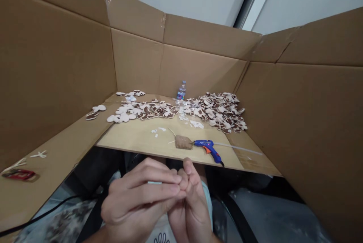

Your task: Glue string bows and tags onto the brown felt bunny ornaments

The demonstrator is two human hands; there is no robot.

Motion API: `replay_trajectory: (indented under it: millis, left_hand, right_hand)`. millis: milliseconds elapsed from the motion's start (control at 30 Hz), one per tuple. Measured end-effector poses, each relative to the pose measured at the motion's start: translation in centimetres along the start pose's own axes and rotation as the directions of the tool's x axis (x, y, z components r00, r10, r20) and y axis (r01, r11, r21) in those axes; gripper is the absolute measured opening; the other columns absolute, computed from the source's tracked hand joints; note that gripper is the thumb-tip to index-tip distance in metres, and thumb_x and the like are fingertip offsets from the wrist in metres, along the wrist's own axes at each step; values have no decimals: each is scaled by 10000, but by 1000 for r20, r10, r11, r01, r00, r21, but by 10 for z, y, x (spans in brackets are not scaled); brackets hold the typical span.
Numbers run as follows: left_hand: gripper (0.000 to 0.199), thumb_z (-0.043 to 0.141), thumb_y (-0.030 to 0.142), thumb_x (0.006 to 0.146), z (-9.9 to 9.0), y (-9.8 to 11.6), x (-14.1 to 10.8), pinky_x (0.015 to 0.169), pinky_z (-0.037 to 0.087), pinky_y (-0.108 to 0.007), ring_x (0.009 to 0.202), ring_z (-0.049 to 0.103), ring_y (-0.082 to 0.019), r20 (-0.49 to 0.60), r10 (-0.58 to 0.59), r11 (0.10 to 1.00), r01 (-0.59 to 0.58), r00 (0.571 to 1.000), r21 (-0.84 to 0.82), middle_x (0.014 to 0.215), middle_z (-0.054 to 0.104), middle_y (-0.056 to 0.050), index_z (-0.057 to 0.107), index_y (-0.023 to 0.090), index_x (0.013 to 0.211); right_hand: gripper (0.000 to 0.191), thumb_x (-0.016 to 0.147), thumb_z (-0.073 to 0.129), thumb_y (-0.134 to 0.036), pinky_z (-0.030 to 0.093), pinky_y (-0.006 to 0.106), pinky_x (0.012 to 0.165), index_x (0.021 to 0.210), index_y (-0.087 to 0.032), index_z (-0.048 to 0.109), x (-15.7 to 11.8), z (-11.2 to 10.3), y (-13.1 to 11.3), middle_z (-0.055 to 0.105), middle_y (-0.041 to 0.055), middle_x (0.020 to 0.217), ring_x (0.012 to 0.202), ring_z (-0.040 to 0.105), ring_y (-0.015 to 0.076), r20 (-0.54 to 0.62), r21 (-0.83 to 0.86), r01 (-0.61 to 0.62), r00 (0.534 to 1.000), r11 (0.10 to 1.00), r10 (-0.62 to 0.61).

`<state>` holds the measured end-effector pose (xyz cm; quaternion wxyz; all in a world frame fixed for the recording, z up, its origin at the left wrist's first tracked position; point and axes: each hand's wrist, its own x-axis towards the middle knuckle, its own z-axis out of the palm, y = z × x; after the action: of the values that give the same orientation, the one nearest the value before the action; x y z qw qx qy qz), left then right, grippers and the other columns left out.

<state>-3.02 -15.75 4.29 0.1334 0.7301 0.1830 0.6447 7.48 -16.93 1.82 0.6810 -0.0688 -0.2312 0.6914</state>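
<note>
My left hand and my right hand meet in front of the board's near edge, fingertips pressed together. Whatever lies between those fingers, if anything, is hidden. Just beyond them on the pale board lies a blue glue gun with an orange trigger, a clear glue stick running out of its back. Its nozzle touches a brown rectangular pad. Beside that pad are thin cream strips and small white paper pieces.
Cardboard walls enclose the board on three sides. Piles of brown-and-white flower-shaped pieces and more such pieces sit at the back, with a water bottle between them. On the left ledge rests a red tool.
</note>
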Motion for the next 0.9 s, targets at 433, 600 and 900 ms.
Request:
replay_trajectory:
  millis: [433, 600, 900]
  left_hand:
    - [337, 780, 59, 686, 1, 5, 3, 578, 583, -294, 686, 686, -179, -4, -117, 990, 116, 993, -78, 776, 742, -5, 739, 267, 948]
    - [314, 775, 61, 694, 0, 6, 3, 595, 587, -312, 692, 689, -186, 1, -145, 986, 144, 989, -87, 778, 752, -6, 742, 281, 916]
    - [352, 763, 61, 700, -1, 7, 1, 560, 577, -294, 646, 673, -180, 29, -199, 972, 201, 980, -121, 750, 733, -11, 743, 303, 955]
  right_hand:
    - [406, 570, 883, -332, 463, 148, 538, 794, -257, 553, -4, -1, -2, 503, -97, 529, 473, 451, 52, -109, -63, -58, 993, 996, 51]
    - [446, 527, 895, -334, 493, 198, 578, 770, -255, 529, -4, 0, -4, 578, -69, 583, 528, 527, 83, -147, -87, -82, 987, 993, 69]
    - [430, 563, 869, -389, 478, 224, 552, 712, -249, 490, -5, -2, -3, 542, -61, 575, 528, 513, 103, -114, -161, -40, 993, 986, 22]
